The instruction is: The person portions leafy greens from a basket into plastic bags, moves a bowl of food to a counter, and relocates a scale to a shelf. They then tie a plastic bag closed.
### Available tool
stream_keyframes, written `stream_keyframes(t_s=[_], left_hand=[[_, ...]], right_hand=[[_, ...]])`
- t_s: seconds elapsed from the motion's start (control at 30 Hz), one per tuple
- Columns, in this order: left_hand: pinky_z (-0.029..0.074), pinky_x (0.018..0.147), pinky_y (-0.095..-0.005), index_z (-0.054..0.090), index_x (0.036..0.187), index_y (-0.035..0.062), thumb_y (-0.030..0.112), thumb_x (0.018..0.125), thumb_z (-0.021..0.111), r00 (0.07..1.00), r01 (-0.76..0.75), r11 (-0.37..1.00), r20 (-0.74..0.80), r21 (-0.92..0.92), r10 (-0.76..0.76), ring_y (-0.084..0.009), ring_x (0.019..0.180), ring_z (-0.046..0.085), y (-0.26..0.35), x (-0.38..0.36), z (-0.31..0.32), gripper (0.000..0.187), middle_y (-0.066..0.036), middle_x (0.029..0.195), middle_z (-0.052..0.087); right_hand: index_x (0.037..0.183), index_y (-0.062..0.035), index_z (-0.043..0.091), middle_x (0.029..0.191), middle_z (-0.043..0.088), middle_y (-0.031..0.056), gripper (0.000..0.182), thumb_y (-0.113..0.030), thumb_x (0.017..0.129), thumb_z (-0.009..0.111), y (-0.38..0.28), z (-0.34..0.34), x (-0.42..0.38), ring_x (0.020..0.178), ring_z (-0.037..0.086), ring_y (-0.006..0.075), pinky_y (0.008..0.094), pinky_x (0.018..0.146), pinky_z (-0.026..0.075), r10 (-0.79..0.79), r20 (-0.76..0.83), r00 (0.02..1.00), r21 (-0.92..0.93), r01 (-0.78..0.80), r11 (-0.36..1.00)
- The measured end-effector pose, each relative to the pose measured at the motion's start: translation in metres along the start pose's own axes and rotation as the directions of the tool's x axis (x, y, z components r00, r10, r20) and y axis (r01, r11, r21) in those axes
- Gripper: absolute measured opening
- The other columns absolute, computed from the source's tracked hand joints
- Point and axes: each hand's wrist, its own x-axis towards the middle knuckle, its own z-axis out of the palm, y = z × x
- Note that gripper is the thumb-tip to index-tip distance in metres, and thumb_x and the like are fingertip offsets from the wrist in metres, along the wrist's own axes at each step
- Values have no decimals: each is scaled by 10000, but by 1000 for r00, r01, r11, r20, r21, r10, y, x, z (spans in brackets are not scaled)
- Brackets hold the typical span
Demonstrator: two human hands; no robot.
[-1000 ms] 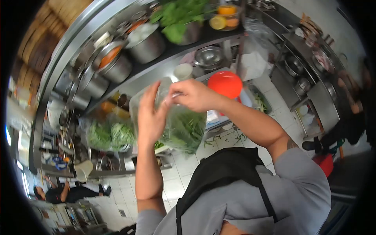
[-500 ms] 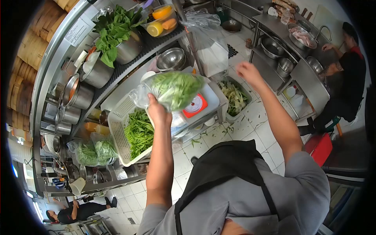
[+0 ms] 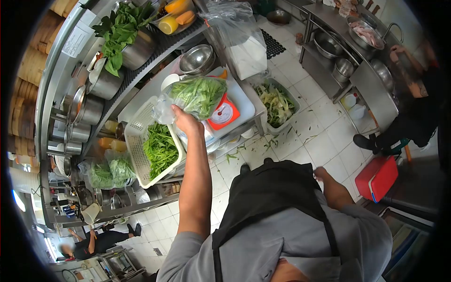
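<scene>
My left hand (image 3: 189, 124) is closed around the gathered neck of a clear plastic bag of leafy greens (image 3: 199, 96). The bag overlaps the left edge of a red kitchen scale (image 3: 223, 116) with a round white dial. Just left of that hand, a cream perforated basket (image 3: 139, 141) holds long-stemmed green vegetables (image 3: 162, 151). Down beside the black apron (image 3: 272, 192), my right hand (image 3: 321, 174) hangs at my side, its fingers mostly hidden.
A bin of leaf trimmings (image 3: 278, 107) stands on the floor, where scraps lie scattered. Bagged greens (image 3: 120, 168) sit left of the basket. A red cool box (image 3: 376, 178) is at right. One person (image 3: 413, 98) stands at the right counter, another (image 3: 89, 245) far lower left.
My right hand has dropped from out in front to beside my waist. The bag in my left hand has shifted left, leaving more of the scale in sight.
</scene>
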Motion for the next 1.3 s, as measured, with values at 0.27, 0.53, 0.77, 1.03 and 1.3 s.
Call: stream_keyframes(t_s=[0.27, 0.53, 0.77, 1.03, 1.3], left_hand=[[287, 1093, -577, 323, 1451, 69, 583, 837, 641, 982, 184, 979, 36, 89, -187, -334, 1370, 338, 28, -30, -47, 861, -172, 1483, 347], [208, 1102, -587, 247, 1500, 88, 670, 765, 666, 953, 295, 939, -132, 176, -274, -353, 1424, 216, 47, -49, -64, 1027, -146, 1564, 225], [422, 699, -323, 655, 993, 11, 316, 913, 613, 980, 186, 973, 42, 135, -193, -177, 766, 523, 16, -18, -34, 318, -63, 853, 610], [486, 846, -316, 616, 1116, -16, 219, 974, 506, 981, -148, 985, 136, 93, 135, -185, 906, 620, 145, -7, -66, 296, -121, 1024, 674], [517, 771, -348, 671, 1016, 25, 219, 948, 477, 861, -418, 677, 503, 606, 81, -243, 835, 669, 239, 0, -251, 282, -111, 923, 702]], right_hand=[[842, 7, 650, 742, 663, 113, 285, -271, 891, 614, 37, 7, -24, 554, 633, 226, 370, 447, 479, -191, 26, 981, -132, 193, 972], [764, 18, 623, 675, 636, 124, 257, -213, 862, 567, -42, -11, -17, 461, 586, 229, 368, 428, 477, -333, -80, 940, -45, 330, 943], [665, -73, 644, 719, 649, 159, 160, -207, 742, 604, -65, -7, 48, 746, 653, 359, 448, 625, 504, -781, 171, 601, -691, 638, 340], [826, 24, 687, 757, 685, 132, 228, -190, 747, 685, -83, 4, 85, 718, 654, 247, 394, 642, 508, -394, 194, 898, 21, 398, 917], [1033, -21, 661, 816, 671, 188, 293, -253, 854, 639, -410, 62, -254, 795, 675, 297, 409, 729, 508, -831, 226, 508, -417, 821, 389]])
